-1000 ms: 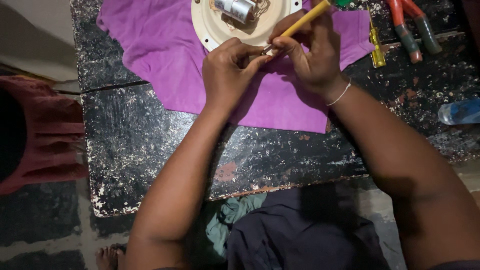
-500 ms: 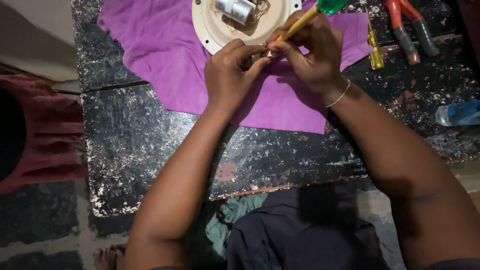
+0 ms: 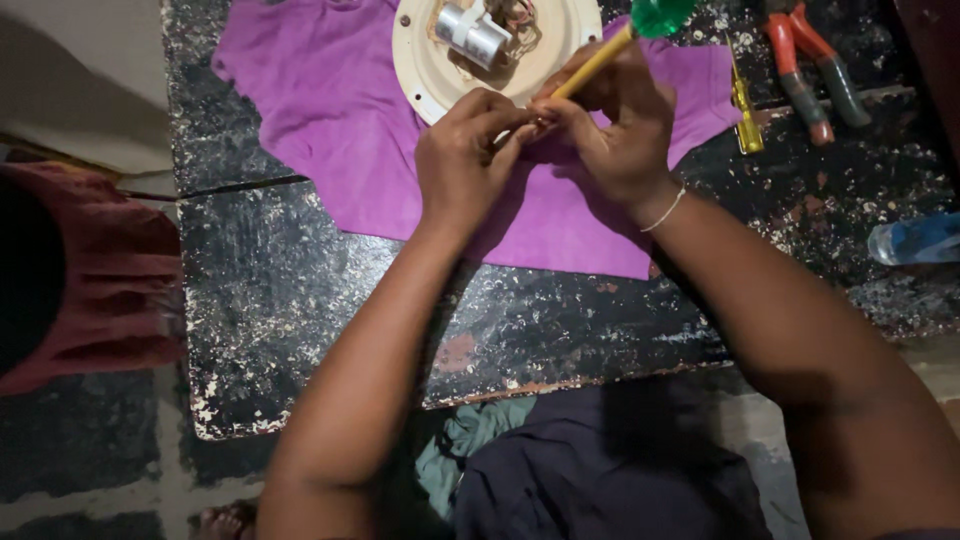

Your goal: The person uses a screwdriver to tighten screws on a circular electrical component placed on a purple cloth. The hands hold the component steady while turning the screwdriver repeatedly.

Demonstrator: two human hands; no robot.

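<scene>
Across the black, paint-chipped table (image 3: 300,300) a purple cloth (image 3: 330,110) lies spread and rumpled, and on its far part sits a round cream-coloured plate (image 3: 425,75) with a small silver cylinder (image 3: 470,30) and a tangle of wiring mounted in its middle. Off to the right, on the bare tabletop, rest red-handled pliers (image 3: 805,70), a small yellow tool (image 3: 745,110) just beside the cloth's edge, and — at the far right edge — part of a clear plastic bottle (image 3: 915,240). Both of the person's hands meet over the cloth, just in front of the plate. The right hand (image 3: 620,140) is closed around a screwdriver (image 3: 600,62) with a yellow shaft and a green handle, its tip pointing down toward the other hand's fingertips. The left hand (image 3: 465,160) is curled, thumb and fingers pinched together on something too small to make out — right where the screwdriver's tip comes in. A thin pale bracelet (image 3: 665,210) circles the right wrist.
</scene>
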